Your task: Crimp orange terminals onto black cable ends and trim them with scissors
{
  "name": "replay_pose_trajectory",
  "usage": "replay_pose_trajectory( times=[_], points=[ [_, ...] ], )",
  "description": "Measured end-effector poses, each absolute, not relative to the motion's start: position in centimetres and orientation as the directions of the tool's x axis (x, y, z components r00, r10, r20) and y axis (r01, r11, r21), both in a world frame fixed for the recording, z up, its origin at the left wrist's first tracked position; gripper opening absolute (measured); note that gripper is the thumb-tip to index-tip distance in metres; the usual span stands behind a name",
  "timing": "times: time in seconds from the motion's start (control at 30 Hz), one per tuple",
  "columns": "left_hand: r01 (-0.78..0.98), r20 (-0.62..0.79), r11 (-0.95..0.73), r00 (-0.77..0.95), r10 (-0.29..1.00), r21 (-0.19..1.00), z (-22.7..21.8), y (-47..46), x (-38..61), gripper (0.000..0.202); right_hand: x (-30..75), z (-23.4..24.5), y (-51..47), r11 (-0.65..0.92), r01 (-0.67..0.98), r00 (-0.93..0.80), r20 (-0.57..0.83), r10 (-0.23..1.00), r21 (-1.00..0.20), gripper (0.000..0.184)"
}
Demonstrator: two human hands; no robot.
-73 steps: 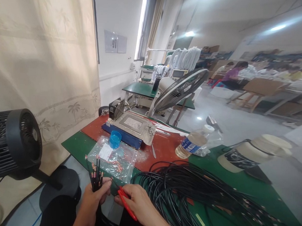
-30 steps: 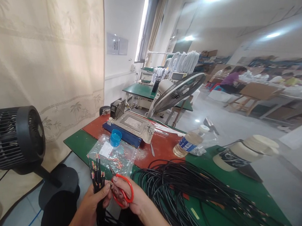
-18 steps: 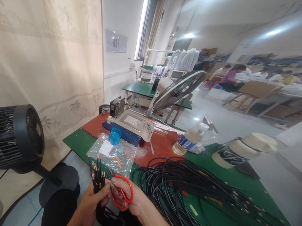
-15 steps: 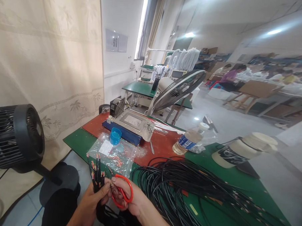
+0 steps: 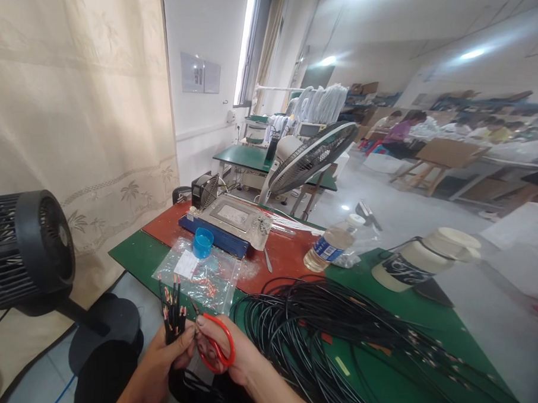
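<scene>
My left hand (image 5: 173,347) is closed around a bundle of black cables (image 5: 174,307), whose stripped ends with coloured wires point upward. In my right hand (image 5: 220,348) are red-handled scissors (image 5: 230,336), their handles round my fingers and their tip pointing up and left. The two hands touch near the cables. The lower lengths of the bundle hang dark below my hands. Beyond them lies a clear plastic bag (image 5: 223,277) with small copper-coloured bits and a white label on it.
A large heap of black cables (image 5: 299,321) covers the bench on the right. Behind the bag stand a blue cup (image 5: 203,244) and a blue-based metal heating device (image 5: 223,238). A clear bottle (image 5: 327,251), a white jug (image 5: 420,261) and a black fan (image 5: 30,244) flank the work area.
The view has shifted slightly, so the bench and background sit a little further left. Both hands keep their hold on the cables and scissors, almost in the same place.
</scene>
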State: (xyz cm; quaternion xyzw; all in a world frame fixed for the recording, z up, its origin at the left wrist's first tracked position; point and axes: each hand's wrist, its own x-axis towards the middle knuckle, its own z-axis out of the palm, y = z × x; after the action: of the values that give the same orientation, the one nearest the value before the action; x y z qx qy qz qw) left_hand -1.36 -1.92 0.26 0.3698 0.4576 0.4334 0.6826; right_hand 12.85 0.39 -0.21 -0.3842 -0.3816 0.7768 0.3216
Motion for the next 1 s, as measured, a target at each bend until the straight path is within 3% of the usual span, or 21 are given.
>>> replay_pose_trajectory(
  times=[0.2,0.43,0.6,0.8,1.0],
  points=[
    [-0.249,-0.302,0.354,0.223,0.927,0.902,0.3,-1.8,-1.3,0.029,12.8,-0.2,0.2,-0.463,-0.241,-0.504,-0.297,0.811,-0.853,0.053],
    [-0.138,-0.244,0.274,0.199,0.949,0.952,0.5,-1.9,-1.3,0.033,12.6,-0.4,0.3,-0.499,-0.239,-0.467,-0.353,0.811,-0.833,0.053],
    [-0.169,-0.256,0.283,0.162,0.953,0.944,0.6,-1.8,-0.9,0.030,12.7,-0.8,0.0,-0.494,-0.272,-0.448,-0.345,0.824,-0.826,0.060],
    [-0.175,-0.257,0.273,0.107,0.960,0.946,0.5,-1.8,-0.4,0.030,12.7,-0.3,-0.6,-0.372,-0.304,-0.400,-0.237,0.885,-0.877,0.054],
    [-0.147,-0.249,0.247,0.000,0.968,0.958,0.5,-1.8,-0.2,0.032,12.5,0.0,-0.8,-0.253,-0.201,-0.358,-0.170,0.918,-0.946,0.052]
  ],
)
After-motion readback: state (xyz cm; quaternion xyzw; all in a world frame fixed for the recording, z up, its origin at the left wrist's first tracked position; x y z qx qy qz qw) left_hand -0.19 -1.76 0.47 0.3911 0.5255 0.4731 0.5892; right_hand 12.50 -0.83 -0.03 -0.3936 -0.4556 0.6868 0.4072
